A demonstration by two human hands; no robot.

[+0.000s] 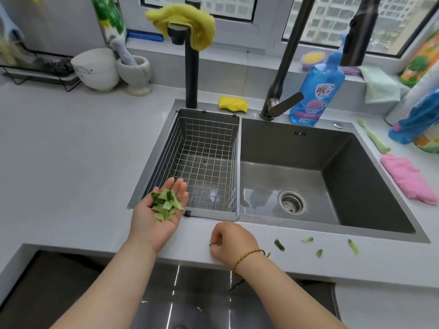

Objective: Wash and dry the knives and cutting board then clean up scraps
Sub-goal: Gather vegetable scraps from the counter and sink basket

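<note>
Green scraps (165, 205) are filling the left hand (152, 224), fingers together; right hand (229, 241) is pinching a scrap (211, 245) before the sink (356, 176); keep palm level.

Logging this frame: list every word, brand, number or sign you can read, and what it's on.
"雕牌": white characters in the red logo on the blue bottle beside the tap, as best I can tell.
Smaller print lower on that label: too blurred to read.
Green bag at far left by the window: print blurred.
Colourful packages at the right edge: print unreadable.
Nothing else bears text.
</note>
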